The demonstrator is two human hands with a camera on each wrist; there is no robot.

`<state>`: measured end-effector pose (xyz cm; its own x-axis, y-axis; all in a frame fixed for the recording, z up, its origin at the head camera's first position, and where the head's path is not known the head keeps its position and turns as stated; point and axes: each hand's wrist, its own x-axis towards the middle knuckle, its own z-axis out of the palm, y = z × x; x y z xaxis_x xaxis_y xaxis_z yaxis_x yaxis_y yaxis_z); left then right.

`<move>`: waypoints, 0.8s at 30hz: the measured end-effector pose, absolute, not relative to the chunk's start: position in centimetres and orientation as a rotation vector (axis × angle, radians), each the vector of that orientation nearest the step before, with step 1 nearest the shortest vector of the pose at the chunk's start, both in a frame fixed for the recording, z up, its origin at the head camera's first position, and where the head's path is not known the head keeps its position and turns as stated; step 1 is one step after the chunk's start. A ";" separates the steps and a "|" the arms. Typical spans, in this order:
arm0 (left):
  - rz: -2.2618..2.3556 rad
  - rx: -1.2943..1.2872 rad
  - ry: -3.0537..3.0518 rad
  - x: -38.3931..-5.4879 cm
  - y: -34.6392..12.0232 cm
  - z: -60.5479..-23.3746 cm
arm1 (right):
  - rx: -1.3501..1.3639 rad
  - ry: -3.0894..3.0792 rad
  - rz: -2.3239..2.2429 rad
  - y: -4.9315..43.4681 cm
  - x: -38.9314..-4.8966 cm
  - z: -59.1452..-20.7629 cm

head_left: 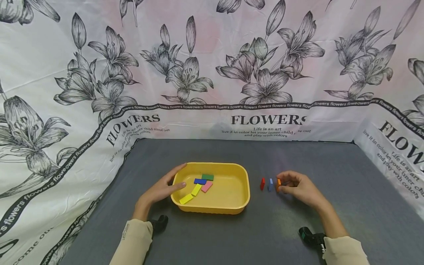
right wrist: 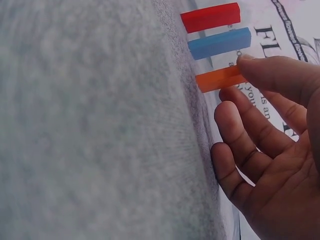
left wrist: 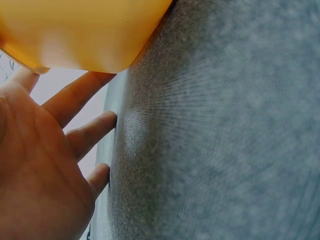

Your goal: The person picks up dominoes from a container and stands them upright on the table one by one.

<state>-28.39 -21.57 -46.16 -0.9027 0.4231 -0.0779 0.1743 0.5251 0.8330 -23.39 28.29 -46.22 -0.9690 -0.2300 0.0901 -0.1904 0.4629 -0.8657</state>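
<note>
A yellow plastic tub point(head_left: 228, 191) stands on the grey surface, with my left hand point(head_left: 162, 189) at its left end. The left thumb lies over the rim, and the other fingers spread along the outside wall. In the left wrist view, the little and ring fingers are apart from the tub. My right hand point(head_left: 299, 187) pinches an upright orange block point(right wrist: 215, 79) between thumb and fingers. Beside it, a blue block point(head_left: 270, 184) and a red block point(head_left: 262, 184) stand on end in a row, with small gaps between them.
Inside the tub lie several flat blocks: a green block point(head_left: 207, 177), a dark blue block point(head_left: 200, 181), a pink block point(head_left: 207, 186) and two yellow ones. A flower-printed cloth point(head_left: 198, 125) rises behind the grey tabletop point(head_left: 212, 239) and along both sides.
</note>
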 end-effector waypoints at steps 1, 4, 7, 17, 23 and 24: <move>1.314 0.505 2.498 -28.4 -21.6 -46.2 | -0.387 2.652 -1.558 28.3 -23.4 -46.2; 1.317 0.503 2.499 -28.4 -21.6 -46.2 | -0.390 2.651 -1.557 28.3 -23.4 -46.1; 1.315 0.513 2.504 -28.5 -21.6 -46.3 | -0.382 2.691 -1.513 28.3 -23.4 -45.9; 1.325 0.501 2.503 -28.3 -21.5 -46.2 | -0.410 2.847 -1.414 26.4 -23.4 -43.8; 1.311 0.489 2.512 -28.3 -21.5 -46.2 | -0.699 2.932 -1.430 23.0 -24.1 -42.5; 1.310 0.486 2.512 -28.4 -21.5 -46.2 | -0.751 2.946 -1.416 22.3 -24.2 -42.4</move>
<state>-28.37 -21.46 -46.24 -0.9084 0.4106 -0.0787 0.1704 0.5357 0.8271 -24.20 22.27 -42.43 -0.8784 -0.3000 0.3720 -0.4779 0.5486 -0.6860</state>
